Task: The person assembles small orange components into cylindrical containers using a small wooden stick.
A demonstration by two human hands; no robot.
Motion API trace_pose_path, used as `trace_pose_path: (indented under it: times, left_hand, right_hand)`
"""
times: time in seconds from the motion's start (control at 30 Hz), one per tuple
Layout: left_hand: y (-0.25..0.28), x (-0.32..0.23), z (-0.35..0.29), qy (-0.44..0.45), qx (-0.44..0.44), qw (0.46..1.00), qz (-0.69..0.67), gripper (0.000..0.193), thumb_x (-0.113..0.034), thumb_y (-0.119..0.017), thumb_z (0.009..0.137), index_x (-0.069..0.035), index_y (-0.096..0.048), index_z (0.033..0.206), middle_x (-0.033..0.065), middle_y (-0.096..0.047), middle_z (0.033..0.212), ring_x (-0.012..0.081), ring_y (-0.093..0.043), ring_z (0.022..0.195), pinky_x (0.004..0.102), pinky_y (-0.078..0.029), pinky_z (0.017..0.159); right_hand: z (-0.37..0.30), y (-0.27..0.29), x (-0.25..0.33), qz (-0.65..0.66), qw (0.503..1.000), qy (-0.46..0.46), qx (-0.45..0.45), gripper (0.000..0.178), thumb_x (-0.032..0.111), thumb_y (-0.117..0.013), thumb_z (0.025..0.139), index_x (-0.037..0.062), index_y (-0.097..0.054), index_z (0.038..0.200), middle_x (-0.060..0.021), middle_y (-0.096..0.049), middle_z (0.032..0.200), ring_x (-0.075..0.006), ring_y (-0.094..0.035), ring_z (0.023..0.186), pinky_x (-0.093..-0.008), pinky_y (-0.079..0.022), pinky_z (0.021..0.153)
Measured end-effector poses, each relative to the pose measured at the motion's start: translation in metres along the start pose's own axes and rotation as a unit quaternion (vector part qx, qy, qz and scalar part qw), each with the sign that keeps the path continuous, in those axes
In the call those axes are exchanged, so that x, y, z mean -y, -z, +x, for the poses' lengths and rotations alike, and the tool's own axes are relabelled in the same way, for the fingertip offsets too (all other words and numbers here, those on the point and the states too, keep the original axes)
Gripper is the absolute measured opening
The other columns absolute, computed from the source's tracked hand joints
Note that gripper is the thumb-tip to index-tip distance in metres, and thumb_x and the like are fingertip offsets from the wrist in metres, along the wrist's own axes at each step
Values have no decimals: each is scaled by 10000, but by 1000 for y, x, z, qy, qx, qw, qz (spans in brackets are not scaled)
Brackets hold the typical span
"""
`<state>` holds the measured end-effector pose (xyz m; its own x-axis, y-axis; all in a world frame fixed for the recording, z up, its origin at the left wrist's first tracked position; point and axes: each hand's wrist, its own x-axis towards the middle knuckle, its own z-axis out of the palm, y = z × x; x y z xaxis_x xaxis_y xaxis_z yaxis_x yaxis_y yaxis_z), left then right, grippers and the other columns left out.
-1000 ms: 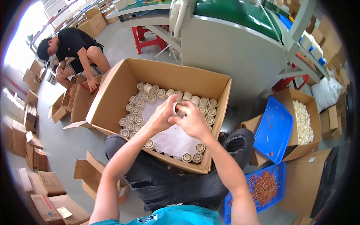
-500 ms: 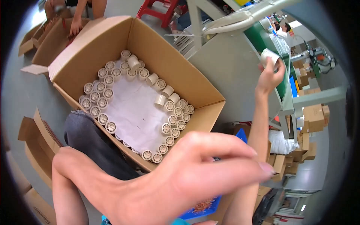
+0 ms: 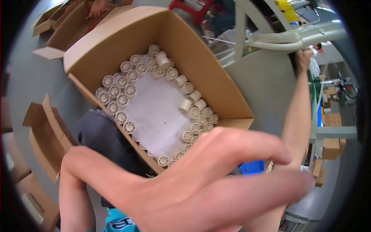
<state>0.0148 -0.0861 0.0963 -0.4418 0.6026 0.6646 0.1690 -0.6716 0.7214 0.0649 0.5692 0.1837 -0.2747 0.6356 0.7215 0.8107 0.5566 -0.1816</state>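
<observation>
My left hand is large and blurred in the foreground, thumb and index finger stretched apart to the right with nothing between them. It covers the near right corner of a cardboard box. White plastic cylinders with spoked ends, such as this cylinder, line the box's sides, mostly upright, with several lying sideways. A white sheet shows between them. Far to the upper right, my right hand is closed by the green work surface. A bit of the white cylinder shows past its fingers; the rest is hidden.
A grey machine frame with pale hoses stands right of the box. A smaller open carton sits at left. Another person's hand reaches into a far carton. A blue tray shows beneath my arms.
My right hand has moved farther up and right with the white cylinder. My left hand has shifted right, its fingers slightly wider. The view has turned, so the box sits farther right.
</observation>
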Motion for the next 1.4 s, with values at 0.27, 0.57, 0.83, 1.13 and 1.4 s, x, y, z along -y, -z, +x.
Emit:
trace_pose_path:
  times: [0.27, 0.57, 0.83, 1.13, 1.4]
  left_hand:
    - [62, 118, 66, 193, 31, 952, 236, 641, -126, -693, 771, -46, -410, 1340, 115, -569, 1137, 223, -571, 1058, 368, -461, 909]
    - [153, 332, 15, 277, 606, 397, 632, 685, -451, -693, 817, -80, -491, 1357, 183, -573, 1287, 342, -564, 1188, 495, -482, 959]
    - [198, 313, -32, 286, 662, 197, 664, 800, -490, -799, 693, -113, -508, 1335, 147, -511, 1379, 320, -530, 1253, 528, -445, 997]
    - [171, 322, -23, 310, 614, 313, 656, 654, -507, -700, 806, -9, -583, 1215, 210, -627, 1208, 368, -619, 1106, 501, -491, 932]
    - [105, 271, -21, 291, 524, 457, 657, 618, -493, -640, 864, 3, -586, 1230, 242, -638, 1170, 392, -629, 1062, 478, -504, 908]
  right_hand:
    - [-203, 127, 63, 123, 981, 133, -70, 759, 357, -682, 921, -61, -324, 1445, -254, -444, 1411, -343, -476, 1280, -435, -381, 1062]
    - [-629, 317, -79, 33, 965, -255, 57, 538, 99, -619, 938, -30, -384, 1405, -201, -461, 1387, -324, -459, 1273, -418, -378, 1052]
    - [-895, 392, -110, -29, 763, -631, 139, 569, 95, -661, 877, -1, -426, 1386, -231, -531, 1263, -336, -529, 1166, -418, -436, 987]
    - [-1028, 372, -211, -225, 746, -581, 234, 728, 227, -764, 779, 60, -415, 1396, -320, -448, 1320, -478, -459, 1220, -505, -406, 1021]
    - [-967, 342, -303, -222, 624, -631, 405, 1157, 472, -853, 634, 364, -154, 1548, -176, -70, 1621, -435, -169, 1459, -644, -277, 1104]
